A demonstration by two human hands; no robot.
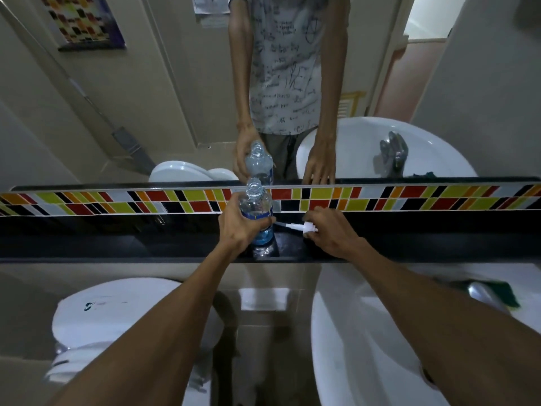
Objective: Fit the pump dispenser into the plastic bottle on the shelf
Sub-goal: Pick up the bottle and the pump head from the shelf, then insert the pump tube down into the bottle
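Observation:
A clear plastic bottle (255,205) with a blue label and an open threaded neck stands upright on the black shelf (117,244). My left hand (238,230) wraps around its middle. Just to the right, a white pump dispenser (295,226) lies sideways on the shelf, its thin tube pointing left toward the bottle. My right hand (330,232) pinches the pump's head between the fingertips. The tube's tip is a short way from the bottle's side, well below the neck.
A mirror above the strip of coloured tiles (409,197) reflects the bottle and both arms. Below the shelf are a white toilet (117,317) at left and a white sink (366,347) at right, with a tap and green cloth (497,294).

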